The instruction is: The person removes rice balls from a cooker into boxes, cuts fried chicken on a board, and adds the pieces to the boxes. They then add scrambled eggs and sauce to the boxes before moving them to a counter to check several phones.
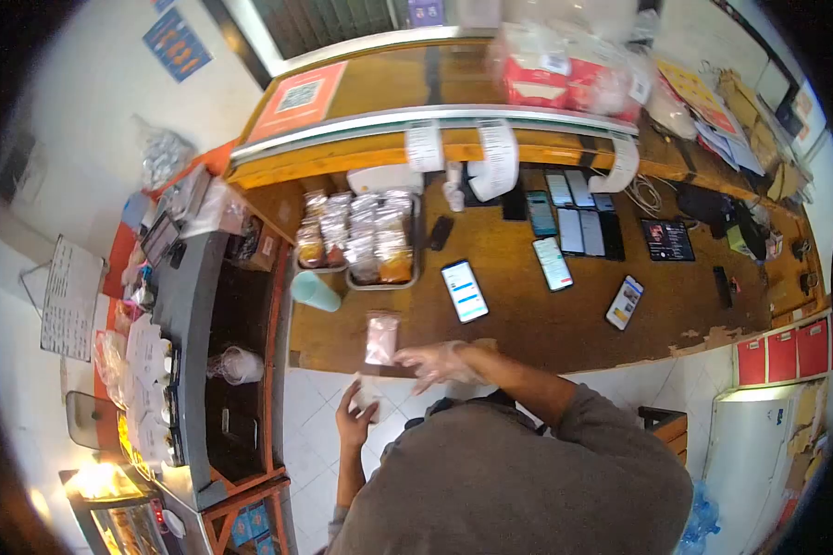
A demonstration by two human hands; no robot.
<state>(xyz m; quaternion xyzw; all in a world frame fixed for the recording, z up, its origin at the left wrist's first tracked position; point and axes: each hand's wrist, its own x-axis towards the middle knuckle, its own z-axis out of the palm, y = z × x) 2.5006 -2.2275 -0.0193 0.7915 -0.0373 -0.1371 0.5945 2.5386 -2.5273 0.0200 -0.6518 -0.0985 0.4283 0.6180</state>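
Observation:
My left hand [354, 416] is just off the table's front edge, its fingers closed round a small whitish packet [368, 392]. My right hand [428, 364], in a clear plastic glove, is over the front edge with its fingers spread. Beside its fingertips a pinkish clear packet [382, 339] lies flat on the wooden table [500, 338]. Behind that packet stand a pale green cup [316, 291] and a metal tray [381, 285] filled with wrapped food packs [379, 236]. A phone with a lit screen [464, 291] lies to the right of the packet.
More phones [580, 231] lie at the back right, with a tablet [667, 240] beside them. Paper receipts [498, 157] hang from the raised shelf [379, 88]. A dark grey counter [187, 342] runs along the left. Red drawers [780, 354] stand at the right.

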